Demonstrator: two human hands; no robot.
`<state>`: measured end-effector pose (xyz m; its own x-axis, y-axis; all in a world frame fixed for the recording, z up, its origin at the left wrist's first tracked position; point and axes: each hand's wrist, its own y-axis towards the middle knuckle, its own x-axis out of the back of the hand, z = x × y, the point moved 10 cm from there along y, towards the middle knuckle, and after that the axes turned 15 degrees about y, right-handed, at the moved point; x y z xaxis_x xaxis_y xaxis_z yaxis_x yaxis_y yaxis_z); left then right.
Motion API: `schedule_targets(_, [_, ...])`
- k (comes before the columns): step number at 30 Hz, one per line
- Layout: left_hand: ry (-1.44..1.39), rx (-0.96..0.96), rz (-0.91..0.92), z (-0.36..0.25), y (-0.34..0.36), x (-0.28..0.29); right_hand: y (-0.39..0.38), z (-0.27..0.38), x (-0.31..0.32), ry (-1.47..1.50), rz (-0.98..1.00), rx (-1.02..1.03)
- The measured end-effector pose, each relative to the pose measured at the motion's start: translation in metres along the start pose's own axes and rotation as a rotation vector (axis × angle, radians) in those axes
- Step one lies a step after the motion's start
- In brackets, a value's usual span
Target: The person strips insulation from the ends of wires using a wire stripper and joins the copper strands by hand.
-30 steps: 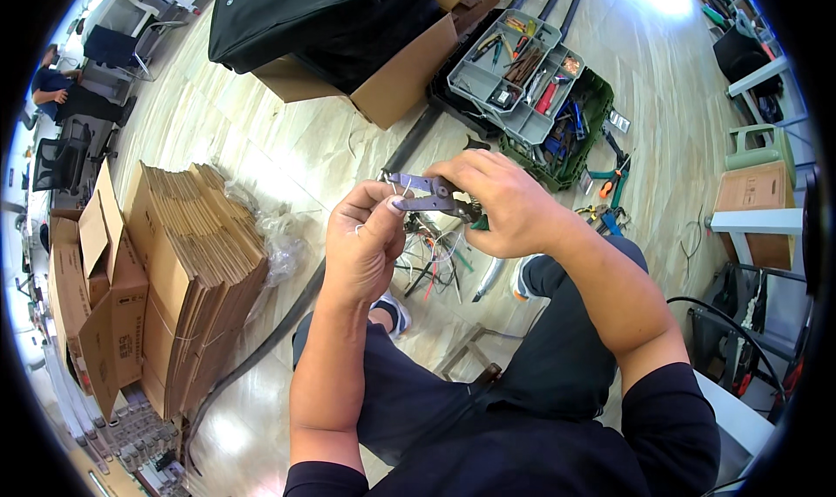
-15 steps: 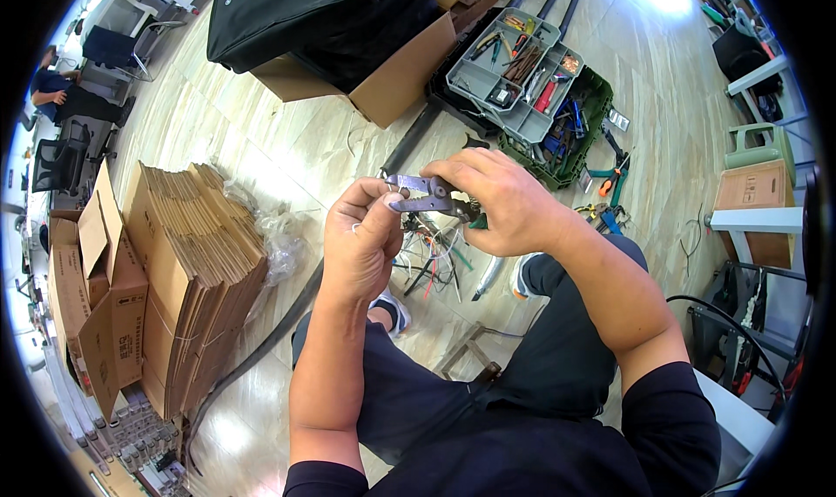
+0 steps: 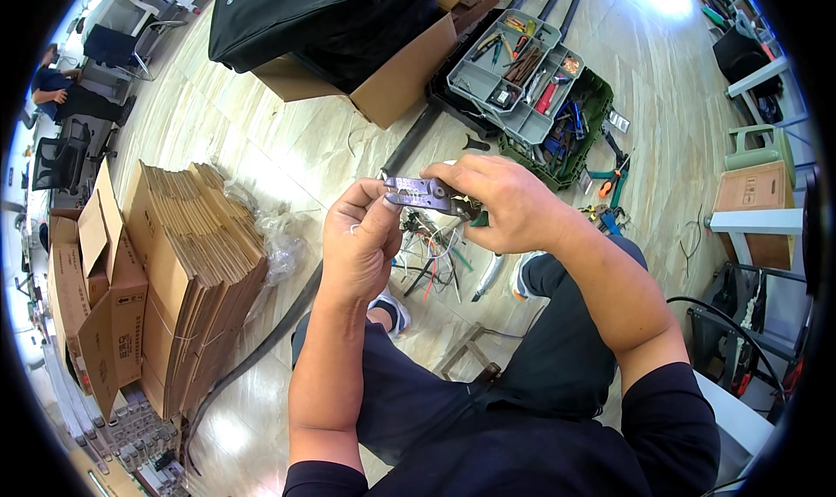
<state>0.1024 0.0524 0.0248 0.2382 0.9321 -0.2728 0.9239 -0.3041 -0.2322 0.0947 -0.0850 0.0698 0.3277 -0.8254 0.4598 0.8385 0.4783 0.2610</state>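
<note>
My right hand (image 3: 509,202) is wrapped round the handles of a wire stripper (image 3: 420,194), whose grey metal jaws point left. Green shows on a handle beneath the fingers. At the jaw tips my left hand (image 3: 359,231) is closed in a pinch of thumb and fingers. What it pinches is too small and hidden to make out; a small white loop shows by the thumb. The notched jaws are nearly together. Below the tool, a tangle of loose wires (image 3: 433,257) in several colours lies on the floor between my feet.
A green toolbox (image 3: 570,170) with a grey tray of tools (image 3: 514,74) stands ahead. Nearby are orange-and-green pliers (image 3: 614,179). Flattened cartons (image 3: 196,279) are stacked at left, and a black bag (image 3: 296,18) sits in a box. Another person (image 3: 65,92) sits far left.
The wire stripper's jaws have gone from spread apart to nearly closed. My right hand has tightened round its handles. My left hand stays at the jaw tips.
</note>
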Motion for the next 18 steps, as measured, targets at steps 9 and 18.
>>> schedule_targets(9, [0.011,0.003,-0.01,0.0009,-0.0007,0.0013,0.0003,-0.0018,-0.002,-0.004,0.026,-0.036])
schedule_targets(18, [0.007,0.021,-0.022,0.0019,-0.0004,0.0021,0.0002,-0.0033,-0.0018,-0.005,0.053,-0.069])
